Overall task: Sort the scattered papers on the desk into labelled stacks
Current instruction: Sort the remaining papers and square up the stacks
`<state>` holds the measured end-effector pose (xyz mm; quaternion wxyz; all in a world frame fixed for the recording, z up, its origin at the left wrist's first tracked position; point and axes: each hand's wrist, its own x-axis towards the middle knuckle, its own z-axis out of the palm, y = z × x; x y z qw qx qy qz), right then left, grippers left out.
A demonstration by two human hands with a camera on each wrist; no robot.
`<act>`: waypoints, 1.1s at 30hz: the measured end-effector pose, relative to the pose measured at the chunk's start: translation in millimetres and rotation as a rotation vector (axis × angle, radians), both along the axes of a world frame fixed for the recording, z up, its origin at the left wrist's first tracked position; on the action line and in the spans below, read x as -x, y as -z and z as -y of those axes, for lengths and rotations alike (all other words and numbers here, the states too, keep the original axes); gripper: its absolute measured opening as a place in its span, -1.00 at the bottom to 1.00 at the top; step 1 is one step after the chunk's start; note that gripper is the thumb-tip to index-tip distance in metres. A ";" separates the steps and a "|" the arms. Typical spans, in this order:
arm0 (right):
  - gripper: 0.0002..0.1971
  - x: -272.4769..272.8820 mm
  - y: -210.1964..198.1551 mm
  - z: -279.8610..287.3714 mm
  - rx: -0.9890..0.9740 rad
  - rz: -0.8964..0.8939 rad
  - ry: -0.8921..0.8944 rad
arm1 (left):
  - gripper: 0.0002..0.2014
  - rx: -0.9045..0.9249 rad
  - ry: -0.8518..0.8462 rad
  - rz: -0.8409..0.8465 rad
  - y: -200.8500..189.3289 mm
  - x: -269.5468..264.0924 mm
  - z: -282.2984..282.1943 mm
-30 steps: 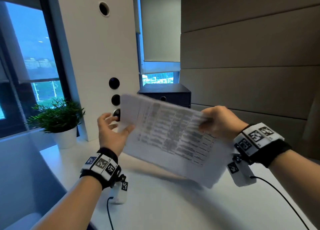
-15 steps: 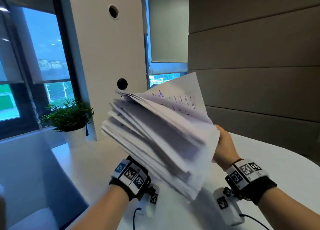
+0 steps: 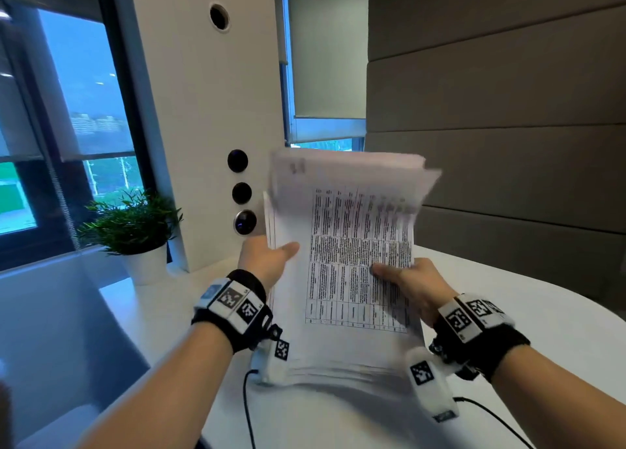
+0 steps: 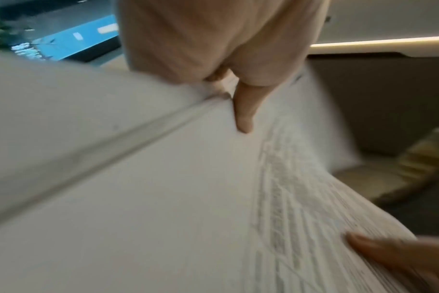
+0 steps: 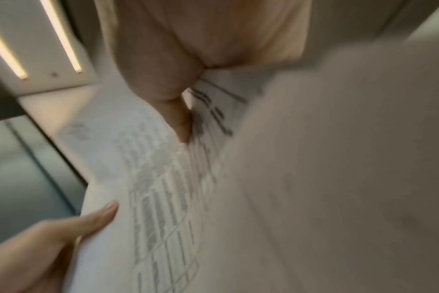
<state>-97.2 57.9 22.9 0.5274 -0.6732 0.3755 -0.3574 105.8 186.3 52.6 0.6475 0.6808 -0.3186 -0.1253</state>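
A thick stack of white papers [image 3: 342, 279] stands nearly upright above the white desk [image 3: 542, 364], its bottom edge close to the desk surface. The top sheet shows a printed table. My left hand [image 3: 267, 259] grips the stack's left edge, thumb on the front. My right hand [image 3: 406, 279] grips the right edge, thumb pressed on the table print. In the left wrist view the left thumb [image 4: 243, 113] lies on the papers [image 4: 163, 188]. In the right wrist view the right thumb [image 5: 180, 121] presses the printed sheet [image 5: 163, 198]. The fingers behind the stack are hidden.
A potted green plant [image 3: 132, 225] in a white pot stands at the desk's back left, by the window. A white pillar [image 3: 210, 116] with round black buttons rises behind the papers. A padded grey wall [image 3: 491, 109] borders the right side. Cables trail from both wristbands.
The stack went from lying tilted and fanned out to standing upright with its printed face towards me. My left hand, which was free one second ago, now holds the left edge.
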 end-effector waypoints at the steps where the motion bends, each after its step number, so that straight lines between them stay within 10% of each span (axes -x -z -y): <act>1: -0.73 -6.4 -0.4 -0.4 0.021 0.018 0.018 | -0.63 -0.002 -0.008 0.053 -2.2 5.1 1.4; 3: -0.80 -12.1 -2.5 -6.8 0.122 0.055 0.067 | -0.94 0.037 -0.033 0.096 -2.5 17.7 0.5; 8: -0.75 -10.8 5.8 -19.3 0.497 0.126 0.218 | -0.87 0.233 -0.148 0.178 3.8 48.9 -1.7; 19: -0.27 9.7 83.9 5.4 0.209 -0.246 -0.208 | -0.53 -0.295 0.116 0.017 81.9 29.0 3.3; 23: -0.66 11.1 58.4 -8.7 0.261 -0.362 -0.239 | -0.62 -0.449 0.164 0.082 73.2 15.6 5.2; 33: -0.91 28.8 -3.2 -12.1 -0.140 -0.168 -0.116 | -0.46 -0.626 0.179 0.084 24.7 -23.9 -3.1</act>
